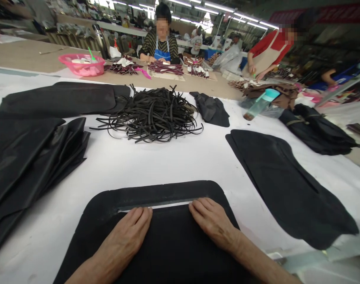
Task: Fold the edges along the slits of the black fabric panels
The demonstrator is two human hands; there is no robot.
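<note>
A black sheet panel (174, 244) with rounded far corners lies in front of me, its near end running out of view. Near its far edge is a long narrow slot (170, 205), through which white shows. My left hand (131, 228) is closed over the slot's near edge at the left, fingers together and thumb hidden. At the right end of the slot, my right hand (212, 221) grips the same edge with bent fingers, its thumb also out of sight.
Black strips (159, 114) lie heaped beyond the panel. Large black sheets (28, 157) are at left, slotted black panels (286, 181) at right. A bottle (261, 104) lies near folded black pieces (318, 128). Across the table are a pink basket (82, 65) and co-workers.
</note>
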